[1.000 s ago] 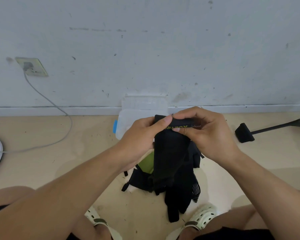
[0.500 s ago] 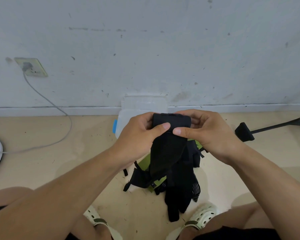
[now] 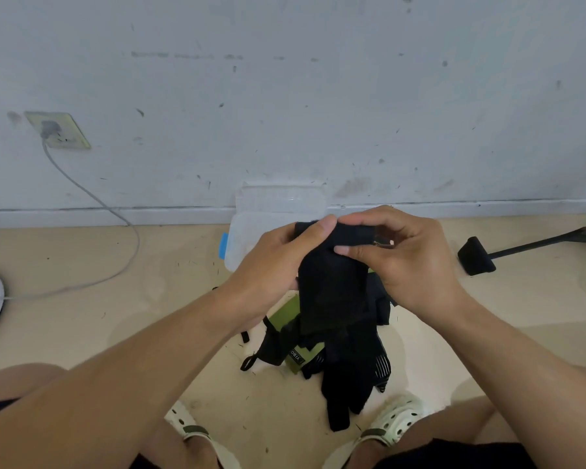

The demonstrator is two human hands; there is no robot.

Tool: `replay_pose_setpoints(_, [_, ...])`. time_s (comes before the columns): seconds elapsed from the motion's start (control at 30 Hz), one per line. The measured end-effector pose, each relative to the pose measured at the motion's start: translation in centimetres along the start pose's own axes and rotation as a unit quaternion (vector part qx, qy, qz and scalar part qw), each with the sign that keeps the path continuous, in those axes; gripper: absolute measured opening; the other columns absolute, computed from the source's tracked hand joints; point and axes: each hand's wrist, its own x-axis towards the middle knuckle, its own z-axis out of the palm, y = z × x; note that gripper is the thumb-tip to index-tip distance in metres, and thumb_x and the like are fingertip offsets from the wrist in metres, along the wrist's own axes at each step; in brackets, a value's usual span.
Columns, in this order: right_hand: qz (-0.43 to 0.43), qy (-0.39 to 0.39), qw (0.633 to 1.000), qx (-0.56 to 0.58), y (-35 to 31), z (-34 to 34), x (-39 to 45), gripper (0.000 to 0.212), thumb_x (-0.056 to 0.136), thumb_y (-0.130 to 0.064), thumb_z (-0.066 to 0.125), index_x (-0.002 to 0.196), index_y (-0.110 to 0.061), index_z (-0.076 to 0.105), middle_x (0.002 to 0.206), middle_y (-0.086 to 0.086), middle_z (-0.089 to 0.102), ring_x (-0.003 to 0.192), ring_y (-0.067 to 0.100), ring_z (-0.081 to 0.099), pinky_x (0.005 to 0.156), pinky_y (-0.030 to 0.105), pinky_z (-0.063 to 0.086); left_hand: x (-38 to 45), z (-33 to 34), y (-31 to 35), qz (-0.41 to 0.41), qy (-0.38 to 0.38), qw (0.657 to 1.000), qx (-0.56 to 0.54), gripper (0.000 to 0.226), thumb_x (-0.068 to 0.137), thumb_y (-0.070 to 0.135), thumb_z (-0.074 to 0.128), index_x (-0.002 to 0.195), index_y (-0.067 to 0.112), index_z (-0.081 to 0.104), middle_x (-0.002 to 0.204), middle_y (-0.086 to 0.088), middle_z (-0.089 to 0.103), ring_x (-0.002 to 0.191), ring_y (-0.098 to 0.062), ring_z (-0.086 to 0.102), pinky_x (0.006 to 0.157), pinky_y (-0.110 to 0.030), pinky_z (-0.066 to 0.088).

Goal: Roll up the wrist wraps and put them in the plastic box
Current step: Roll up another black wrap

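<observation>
The plastic box (image 3: 242, 238) stands on the floor (image 3: 115, 316) against the wall, with its clear lid (image 3: 281, 198) raised behind it and a blue clasp (image 3: 223, 245) on its left side; the hands cover most of its inside, so I cannot tell what is in it. In front of the box, above the floor, both hands hold one black wrist wrap (image 3: 332, 279). The left hand (image 3: 274, 269) grips the upper end of the wrap, with its thumb pressed on the top edge. The right hand (image 3: 406, 258) pinches the same upper end between the thumb and the curled fingers, and the two hands touch each other at the thumbs. The rest of this wrap hangs down from the grip to a pile of other wrist wraps (image 3: 339, 360), black and green, which lies on the floor between the white shoes (image 3: 394, 421) of the person. A grey cable (image 3: 122, 225) runs from a wall socket (image 3: 57, 130) down to the floor on the left.
</observation>
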Motion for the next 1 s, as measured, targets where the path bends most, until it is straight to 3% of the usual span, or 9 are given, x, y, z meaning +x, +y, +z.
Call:
replay_pose_setpoints(0.13, [0.002,-0.030,1.000,-0.009,-0.1,0.0,0.2,0.037,0.076,0.004,0.086,0.096,-0.027,0.080,0.102,-0.004,0.076,0.099,0.017,0.073,0.079,0.020,0.056,0.3,-0.3,-0.3,-0.006,0.038,0.999,-0.008,0.028,0.100,0.037,0.065,0.121,0.020,0.071,0.112,-0.001,0.077,0.102,-0.015,0.076,0.084,-0.032,0.064])
replay_pose_setpoints(0.23, [0.049,-0.069,0.996,0.009,-0.5,-0.3,0.4,0.034,0.074,-0.015,0.087,0.106,-0.022,0.079,0.109,-0.003,0.077,0.103,0.017,0.073,0.084,0.026,0.059,0.3,-0.7,-0.5,0.009,0.064,0.998,-0.005,0.021,0.098,0.026,0.071,0.119,0.024,0.072,0.111,-0.002,0.076,0.104,-0.016,0.075,0.090,-0.036,0.063])
replay_pose_setpoints(0.33, [0.098,-0.064,0.993,0.020,-0.8,-0.4,0.6,0.046,0.074,-0.032,0.082,0.119,-0.026,0.074,0.107,-0.005,0.077,0.097,0.020,0.075,0.083,0.031,0.061,0.3,-0.9,-0.5,0.028,0.071,0.997,-0.011,0.026,0.094,0.014,0.075,0.116,0.026,0.070,0.109,-0.004,0.076,0.104,-0.019,0.075,0.093,-0.039,0.062])
replay_pose_setpoints(0.57, [0.146,-0.100,0.981,0.074,-0.8,-0.2,0.6,0.033,0.084,-0.024,0.074,0.116,-0.014,0.073,0.109,0.003,0.079,0.098,0.025,0.077,0.078,0.027,0.061,0.5,-1.2,-0.4,0.061,0.066,0.996,0.010,0.038,0.088,0.007,0.080,0.117,0.027,0.067,0.105,-0.005,0.075,0.101,-0.022,0.075,0.083,-0.032,0.062])
replay_pose_setpoints(0.67, [0.146,-0.077,0.983,0.079,-0.3,-0.3,0.8,0.041,0.078,-0.026,0.078,0.116,-0.013,0.072,0.111,0.008,0.077,0.100,0.034,0.075,0.083,0.036,0.063,0.5,-1.1,-0.3,0.065,0.069,0.995,0.026,0.042,0.087,0.012,0.082,0.122,0.028,0.065,0.104,0.002,0.076,0.099,-0.014,0.075,0.081,-0.025,0.060])
replay_pose_setpoints(0.83, [0.129,-0.032,0.981,0.139,-0.3,-0.5,1.1,0.043,0.068,-0.025,0.084,0.109,-0.015,0.072,0.111,0.014,0.076,0.103,0.037,0.074,0.096,0.049,0.058,0.3,-1.0,-0.1,0.012,0.009,0.997,0.072,0.049,0.091,0.053,0.072,0.135,0.033,0.063,0.124,0.013,0.074,0.117,-0.007,0.069,0.103,-0.037,0.055])
replay_pose_setpoints(0.93, [0.102,-0.011,0.986,0.132,-0.3,-0.3,0.9,0.038,0.066,-0.029,0.090,0.100,-0.020,0.074,0.113,0.029,0.067,0.099,0.043,0.069,0.097,0.064,0.055,-0.2,-0.5,0.5,-0.009,-0.036,0.999,0.035,0.049,0.095,0.060,0.054,0.135,0.034,0.064,0.120,0.015,0.076,0.111,-0.002,0.071,0.093,-0.028,0.059])
replay_pose_setpoints(1.0, [0.084,-0.002,0.989,0.118,-0.3,-0.2,0.7,0.035,0.063,-0.029,0.092,0.093,-0.024,0.075,0.111,0.034,0.064,0.099,0.052,0.064,0.094,0.069,0.054,-0.2,-0.4,0.7,-0.018,-0.032,0.999,0.010,0.059,0.087,0.069,0.049,0.133,0.035,0.065,0.119,0.013,0.077,0.111,-0.005,0.072,0.093,-0.032,0.060])
